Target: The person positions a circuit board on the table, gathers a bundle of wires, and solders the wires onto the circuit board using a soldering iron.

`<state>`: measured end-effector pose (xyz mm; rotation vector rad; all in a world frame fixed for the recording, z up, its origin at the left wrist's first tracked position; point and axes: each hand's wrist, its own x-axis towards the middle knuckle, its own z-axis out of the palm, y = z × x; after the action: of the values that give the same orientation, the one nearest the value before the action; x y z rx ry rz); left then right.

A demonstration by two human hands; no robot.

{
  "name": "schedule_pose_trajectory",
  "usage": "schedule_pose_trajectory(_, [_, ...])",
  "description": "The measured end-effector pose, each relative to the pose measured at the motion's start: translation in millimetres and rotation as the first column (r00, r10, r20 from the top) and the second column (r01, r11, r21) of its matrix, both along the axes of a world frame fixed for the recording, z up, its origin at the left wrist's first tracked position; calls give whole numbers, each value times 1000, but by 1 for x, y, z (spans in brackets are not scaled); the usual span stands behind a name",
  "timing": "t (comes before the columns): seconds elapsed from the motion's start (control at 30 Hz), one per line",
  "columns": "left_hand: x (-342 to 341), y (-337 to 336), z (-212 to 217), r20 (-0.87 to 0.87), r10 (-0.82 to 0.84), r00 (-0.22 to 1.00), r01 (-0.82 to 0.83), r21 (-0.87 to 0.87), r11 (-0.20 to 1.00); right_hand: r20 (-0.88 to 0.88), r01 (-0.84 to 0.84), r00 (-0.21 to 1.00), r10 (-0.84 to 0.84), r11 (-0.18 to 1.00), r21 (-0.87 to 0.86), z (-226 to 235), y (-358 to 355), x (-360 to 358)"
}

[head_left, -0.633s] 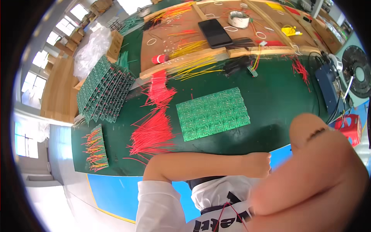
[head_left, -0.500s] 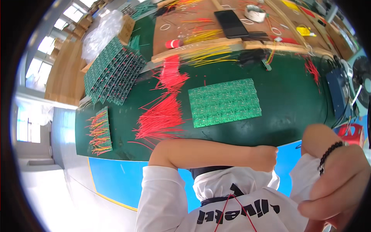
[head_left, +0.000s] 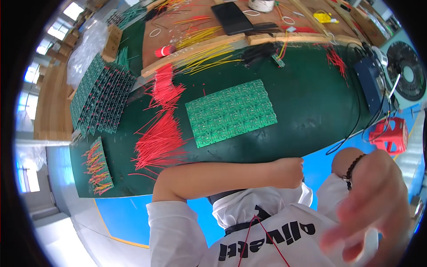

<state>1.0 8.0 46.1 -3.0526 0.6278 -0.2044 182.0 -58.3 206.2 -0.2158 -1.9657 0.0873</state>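
My left forearm lies across in front of the table's near edge, its hand point(head_left: 291, 172) closed in a fist with nothing showing in it. Raised close to the camera at the lower right is my right hand point(head_left: 371, 209), smeared by motion, with a dark bead bracelet point(head_left: 352, 171) at the wrist. Neither hand touches the work on the table. Beyond the left hand a green circuit board panel point(head_left: 231, 113) lies flat. To its left spreads a pile of red wires point(head_left: 160, 140). A smaller board with red and yellow wires point(head_left: 98, 167) rests at the left edge.
A tall stack of circuit boards point(head_left: 100, 98) stands at the left on the green table point(head_left: 311, 93). Wooden strips point(head_left: 195, 53) border a brown work surface with a black phone point(head_left: 231, 18) and yellow wires. At the right are a blue box point(head_left: 370, 84), a fan point(head_left: 405, 73) and a red stool point(head_left: 390, 134).
The view has turned, so the table's things appear farther left and the fan and stool show more fully. The right hand has moved and blurred; the left stays a fist.
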Motion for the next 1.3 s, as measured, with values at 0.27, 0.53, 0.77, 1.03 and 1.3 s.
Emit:
schedule_pose_trajectory(0.27, [-9, -6, -18, 97, 11, 995, -7, -38, 999, -224, -176, 893, 389, 763, 621, 31, 67, -104])
schedule_pose_trajectory(0.53, [-12, 4, -6, 145, 25, 989, -10, -101, 995, 73, 329, 944, -322, 937, -118, -54, 67, -63])
schedule_pose_trajectory(0.77, [0, 9, 6, 143, -80, 986, 96, -108, 990, 269, 799, 588, -763, 495, -342, -127, 36, -23])
schedule_pose_trajectory(1.03, [-16, 12, -1, 0, -57, 998, 56, -214, 975, 186, 827, 540, -821, 475, -301, -134, 37, -50])
schedule_pose_trajectory(1.3, [-7, 10, 4, 24, -32, 999, 34, -126, 991, 159, 790, 512, -844, 390, -473, -127, 41, -48])
